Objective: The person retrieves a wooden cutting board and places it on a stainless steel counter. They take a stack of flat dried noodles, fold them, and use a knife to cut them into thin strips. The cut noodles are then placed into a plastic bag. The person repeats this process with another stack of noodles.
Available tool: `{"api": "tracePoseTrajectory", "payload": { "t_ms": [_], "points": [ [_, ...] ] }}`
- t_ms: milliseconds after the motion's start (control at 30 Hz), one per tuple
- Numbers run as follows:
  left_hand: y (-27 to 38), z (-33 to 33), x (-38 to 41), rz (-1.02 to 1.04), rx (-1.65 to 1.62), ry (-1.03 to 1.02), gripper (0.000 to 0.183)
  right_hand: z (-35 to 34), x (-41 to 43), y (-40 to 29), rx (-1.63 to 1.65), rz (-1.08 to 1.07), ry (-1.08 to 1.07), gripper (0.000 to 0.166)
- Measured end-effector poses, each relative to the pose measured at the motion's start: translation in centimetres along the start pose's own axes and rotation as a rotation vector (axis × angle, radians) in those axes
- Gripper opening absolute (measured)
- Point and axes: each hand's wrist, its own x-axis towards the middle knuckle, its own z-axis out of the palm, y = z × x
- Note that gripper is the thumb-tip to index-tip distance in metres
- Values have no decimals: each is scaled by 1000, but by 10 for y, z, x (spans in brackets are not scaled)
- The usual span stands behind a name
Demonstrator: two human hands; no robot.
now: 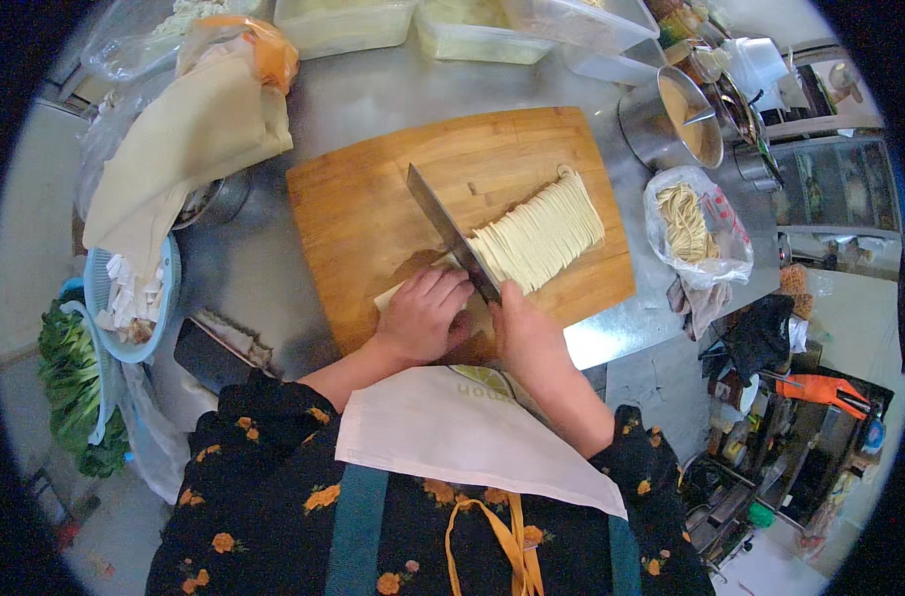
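Observation:
A wooden cutting board (pixel 378 186) lies on the metal table in front of me. My right hand (pixel 523 324) grips the handle of a cleaver (pixel 443 220), whose broad blade stands on edge across the board. Right of the blade is a row of thin pale strips of cut dough (pixel 541 231), side by side. To the left of the blade, my left hand (pixel 426 313) presses down with bent fingers on the uncut folded dough sheet (pixel 387 296). Most of that piece is hidden under the hand, and the fingertips are close to the blade.
Large folded dough sheets (pixel 177 141) hang over a pot at left, above a blue basket (pixel 171 298). A phone-like dark object (pixel 210 354) lies near the front edge. Plastic tubs (pixel 482 37) line the back. At right are a steel pot (pixel 646 123) and bagged noodles (pixel 687 223).

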Motion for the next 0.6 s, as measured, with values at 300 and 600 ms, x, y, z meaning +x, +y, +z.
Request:
{"api": "tracePoseTrajectory", "payload": {
  "t_ms": [300,600],
  "points": [
    [2,-1,1,3,-28,-14,34,3,-20,4,-27,62,-40,17],
    [1,1,-4,5,-8,47,31,-27,-43,-4,94,94,-120,21]
  ]
}}
